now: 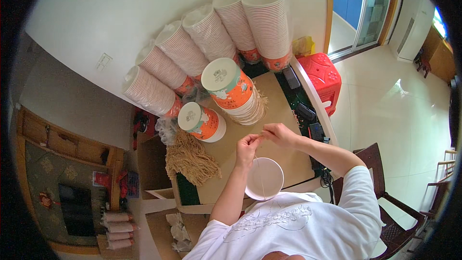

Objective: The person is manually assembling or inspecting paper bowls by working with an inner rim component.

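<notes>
Close above the near half of the table, my left hand (248,149) and my right hand (280,135) meet with fingertips pinched together. A thin pale string (260,173) runs down from the fingers of my left hand across the mouth of a white paper bucket (265,183). That bucket stands against the table's near edge, its open top toward me. The fingers of my right hand are closed at the same spot; the bit of string between them is mostly hidden. Beyond my left hand lies a bundle of tan cords (192,161).
Upturned orange-printed paper buckets stand as a short stack (204,123) and a taller stack (233,89), with more cords behind. Bagged tall stacks of buckets (269,24) line the wall. Small black devices (305,111) lie along the right edge. A red plastic stool (320,79) stands beyond it.
</notes>
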`<act>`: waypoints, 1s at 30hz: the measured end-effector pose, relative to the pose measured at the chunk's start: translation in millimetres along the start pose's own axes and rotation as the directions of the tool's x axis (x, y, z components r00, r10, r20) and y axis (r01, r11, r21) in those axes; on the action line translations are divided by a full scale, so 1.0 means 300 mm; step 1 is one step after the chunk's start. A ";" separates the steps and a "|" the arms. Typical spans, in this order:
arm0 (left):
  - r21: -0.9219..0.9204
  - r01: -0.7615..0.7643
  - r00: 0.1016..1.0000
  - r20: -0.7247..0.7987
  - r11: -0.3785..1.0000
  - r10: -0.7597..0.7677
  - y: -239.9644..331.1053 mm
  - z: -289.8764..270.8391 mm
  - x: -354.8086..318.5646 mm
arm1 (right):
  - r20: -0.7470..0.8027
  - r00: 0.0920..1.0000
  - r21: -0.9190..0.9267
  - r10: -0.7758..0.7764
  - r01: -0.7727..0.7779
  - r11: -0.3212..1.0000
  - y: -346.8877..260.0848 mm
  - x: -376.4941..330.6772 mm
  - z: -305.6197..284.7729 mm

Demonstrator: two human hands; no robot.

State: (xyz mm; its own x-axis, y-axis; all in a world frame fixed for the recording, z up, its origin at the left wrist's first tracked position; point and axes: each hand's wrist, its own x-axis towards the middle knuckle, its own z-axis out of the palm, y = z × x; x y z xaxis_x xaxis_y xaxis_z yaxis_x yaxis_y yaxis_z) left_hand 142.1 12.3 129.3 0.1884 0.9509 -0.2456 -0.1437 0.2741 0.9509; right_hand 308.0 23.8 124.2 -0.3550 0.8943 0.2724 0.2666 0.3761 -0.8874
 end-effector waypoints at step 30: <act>0.670 0.193 0.981 -0.138 0.717 -0.135 -0.291 -0.215 -0.165 | -0.173 0.966 -0.199 0.191 -0.224 0.954 0.095 -0.103 0.195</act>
State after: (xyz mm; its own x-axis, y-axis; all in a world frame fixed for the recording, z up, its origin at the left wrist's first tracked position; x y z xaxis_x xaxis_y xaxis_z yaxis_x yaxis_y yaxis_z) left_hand 82.8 -49.6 46.4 0.0698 0.9159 -0.3954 0.5845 0.2837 0.7602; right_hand 274.2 -7.3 68.8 -0.1372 0.9778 0.1581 0.5121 0.2067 -0.8337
